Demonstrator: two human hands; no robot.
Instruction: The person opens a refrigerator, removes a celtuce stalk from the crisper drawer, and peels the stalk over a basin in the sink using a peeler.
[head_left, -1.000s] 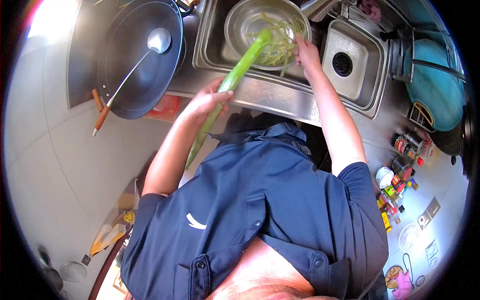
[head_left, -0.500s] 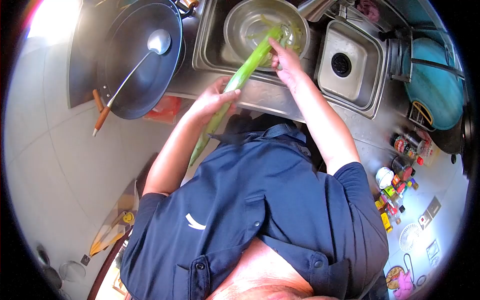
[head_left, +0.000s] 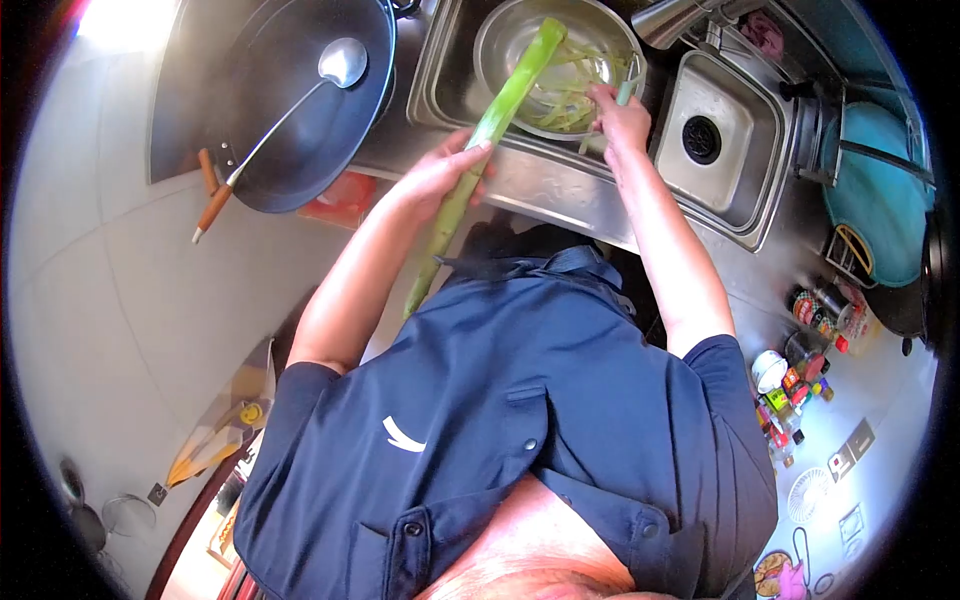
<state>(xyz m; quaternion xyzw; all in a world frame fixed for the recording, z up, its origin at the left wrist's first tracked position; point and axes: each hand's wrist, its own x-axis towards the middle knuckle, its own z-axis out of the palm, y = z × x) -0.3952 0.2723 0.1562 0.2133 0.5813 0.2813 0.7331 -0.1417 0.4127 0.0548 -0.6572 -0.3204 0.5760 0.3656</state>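
Observation:
My left hand [head_left: 440, 178] is wrapped round the middle of a long green celtuce stem [head_left: 512, 92], which slants from near my apron up over the steel bowl [head_left: 484, 72]. The stem's upper part looks pale and smooth; its lower part is darker with marks on the skin. To the right of the stem, my right hand [head_left: 622, 122] is closed on a peeler [head_left: 625, 90] with a pale green handle, held apart from the stem at the bowl's right rim. Strips of green peel [head_left: 572, 108] lie inside the bowl.
The bowl sits in the larger sink [head_left: 432, 85]; a smaller sink basin [head_left: 735, 165] with a black drain is on the right. At left stands a wok [head_left: 290, 130] with a metal ladle [head_left: 342, 64] in it. Bottles [head_left: 785, 400] and a teal basin [head_left: 878, 195] are at far right.
My right hand with the peeler has moved right, away from the stem. The stem's top end now shows uncovered. The whole view has shifted slightly.

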